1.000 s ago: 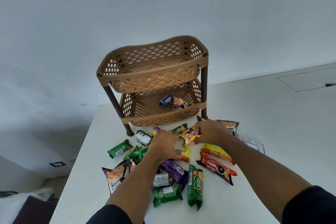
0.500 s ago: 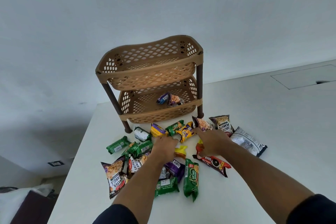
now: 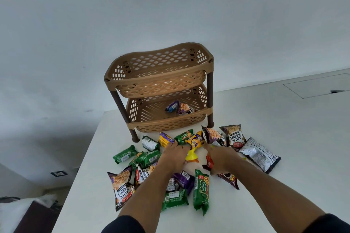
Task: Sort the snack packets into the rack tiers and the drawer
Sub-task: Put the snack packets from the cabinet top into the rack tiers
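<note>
A tan two-tier rack stands at the back of the white table. Its top tier looks empty, and two packets lie in the lower tier. Several snack packets are scattered in front of it. My left hand lies flat on the pile, fingertips touching a yellow-purple packet. My right hand rests over a red packet, its index finger pointing toward a yellow biscuit packet. Neither hand has lifted anything. No drawer is in view.
Salted peanut packets and a white-backed packet lie at the right. Green biscuit packets and another peanut packet lie toward me. The table's left edge drops off to the floor.
My right hand has left the yellow packet near the rack and come back over the red packet, uncovering the peanut packets. My left hand has stayed on the pile.
</note>
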Tool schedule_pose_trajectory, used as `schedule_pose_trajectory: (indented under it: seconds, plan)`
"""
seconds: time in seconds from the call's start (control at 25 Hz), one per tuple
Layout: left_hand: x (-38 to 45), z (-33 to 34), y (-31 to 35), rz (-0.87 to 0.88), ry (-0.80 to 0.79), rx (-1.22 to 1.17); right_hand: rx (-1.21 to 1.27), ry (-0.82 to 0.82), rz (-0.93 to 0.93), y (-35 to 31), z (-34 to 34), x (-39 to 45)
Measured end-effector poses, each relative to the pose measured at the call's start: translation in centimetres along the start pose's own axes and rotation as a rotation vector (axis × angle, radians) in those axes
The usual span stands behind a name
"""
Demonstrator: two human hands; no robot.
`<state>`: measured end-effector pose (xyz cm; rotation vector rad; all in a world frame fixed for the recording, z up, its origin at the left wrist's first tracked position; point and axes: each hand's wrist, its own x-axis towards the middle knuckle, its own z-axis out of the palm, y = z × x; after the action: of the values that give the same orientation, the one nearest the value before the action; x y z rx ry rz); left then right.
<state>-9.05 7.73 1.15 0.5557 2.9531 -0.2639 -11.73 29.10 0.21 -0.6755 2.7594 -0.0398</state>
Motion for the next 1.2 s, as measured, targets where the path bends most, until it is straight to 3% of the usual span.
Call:
schedule_pose_trajectory:
  seconds: [0.12, 0.32, 0.52, 0.72, 0.84, 1.04, 1.12, 1.2]
  plan:
    - [-0.1, -0.5, -1.0, -0.017, 0.061, -0.057, 0.139, -0.07, 0.006, 0.3, -0.8, 0.5]
    - [-0.3, -1.4, -2.9, -0.128, 0.247, -0.29, 0.396, -0.236, -0.144, -0.5, -4.9, 2.3]
    - [0.4, -2.9, -5.3, -0.36, 0.433, -0.709, 0.893, -0.017, -0.151, -1.5, -8.8, 4.3]
    - [1.6, -5.0, -9.3, -0.721, 0.5, -1.084, 1.312, 0.22, 0.122, -2.5, -10.4, 7.6]
    - [2.5, -5.8, -11.8, -0.861, 0.509, -1.062, 1.575, 0.286, 0.264, -3.4, -10.7, 9.6]
    - [3.9, -6.3, -14.5, -0.866, 0.462, -1.008, 1.809, 0.291, 0.282, -4.8, -11.1, 12.7]
    - [4.4, -6.2, -14.9, -0.835, 0.463, -0.956, 1.831, 0.3, 0.256, -5.5, -11.4, 14.0]
    - [5.2, -6.1, -15.4, -0.795, 0.446, -0.864, 1.688, 0.322, 0.242, -6.1, -11.5, 15.6]
